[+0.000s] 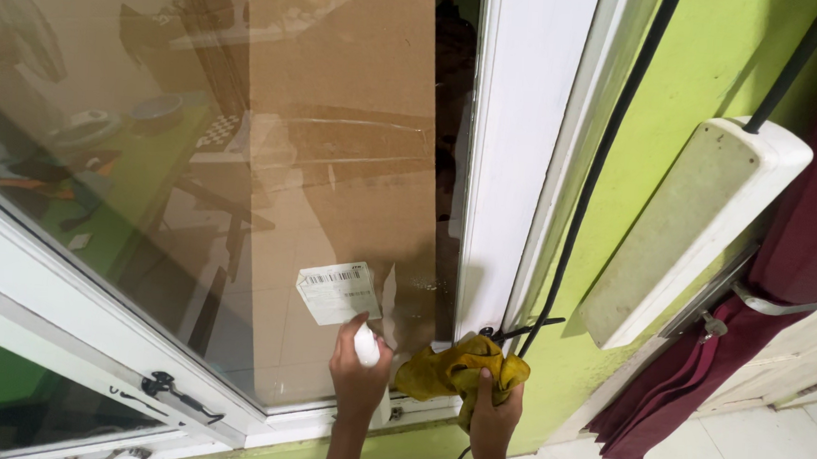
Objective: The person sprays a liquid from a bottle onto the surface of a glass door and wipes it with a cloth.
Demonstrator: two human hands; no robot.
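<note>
My left hand (358, 376) grips a small white spray bottle (366, 347), held up against the lower part of a glass window pane (146, 195). Beside it, my right hand (493, 419) clutches a crumpled yellow cloth (452, 372) near the pane's bottom right corner, by the white window frame (517, 151). Behind the glass stands a large brown cardboard sheet (357, 141) with a white label (337, 291) just above the bottle.
A black cable (591, 184) runs down the green wall (712, 59) beside the frame. A white power strip (692, 228) is mounted on the wall, dark red curtain (803, 273) to its right. A black window latch (167, 390) sits at lower left. White tiled floor at bottom right.
</note>
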